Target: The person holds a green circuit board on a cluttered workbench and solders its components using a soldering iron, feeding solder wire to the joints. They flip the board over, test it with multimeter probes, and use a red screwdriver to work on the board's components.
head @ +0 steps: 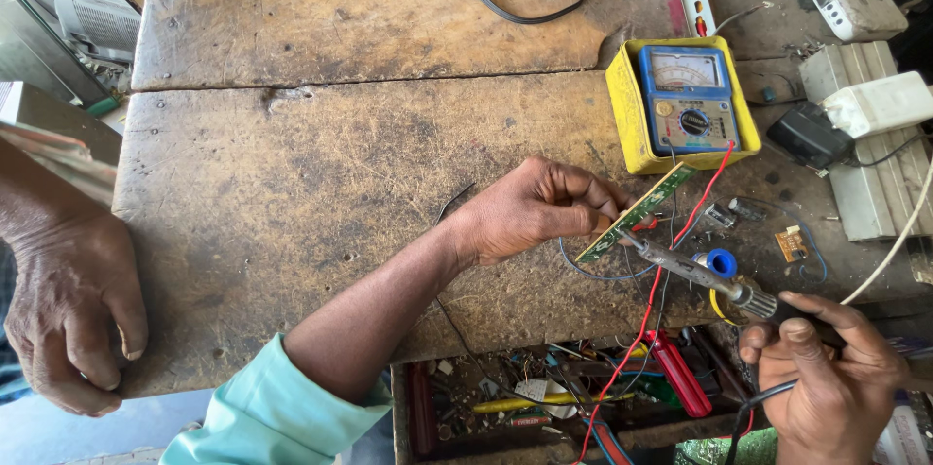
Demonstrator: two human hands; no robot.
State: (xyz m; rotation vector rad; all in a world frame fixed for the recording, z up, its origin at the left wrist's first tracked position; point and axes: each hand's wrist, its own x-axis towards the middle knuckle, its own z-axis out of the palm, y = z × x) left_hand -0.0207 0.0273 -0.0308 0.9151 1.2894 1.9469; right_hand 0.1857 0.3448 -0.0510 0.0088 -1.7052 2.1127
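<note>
L hand (530, 212): I pinch the green board (637, 212), tilted up over the bench (292, 183).
R hand (836, 382): I grip the solder iron (695, 271), tip on the board.
Meter (680, 101): yellow, just behind.

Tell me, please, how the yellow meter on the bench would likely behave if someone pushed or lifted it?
The yellow meter lies flat on the wooden bench, so it would probably slide rather than tip or roll. Its thick yellow casing looks rubbery, likely giving good grip and some drag. The red wire running from it would probably tug along if it were lifted.
</note>
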